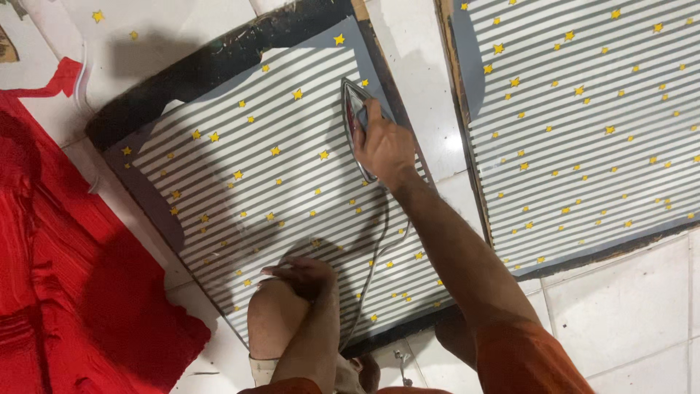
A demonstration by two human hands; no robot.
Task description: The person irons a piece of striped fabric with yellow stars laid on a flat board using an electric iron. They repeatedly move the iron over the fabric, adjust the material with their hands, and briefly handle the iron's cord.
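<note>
Iron (355,124) on striped star fabric (277,197), gripped by right hand (384,146).
Left hand (302,276) curls on knee (273,314), apparently empty; cord (372,270) trails clear; fabric lies flat on board (211,62).

No package, label, sign or screen shows anywhere in the view. Nothing printed or boxed lies on the floor or on the boards there.
</note>
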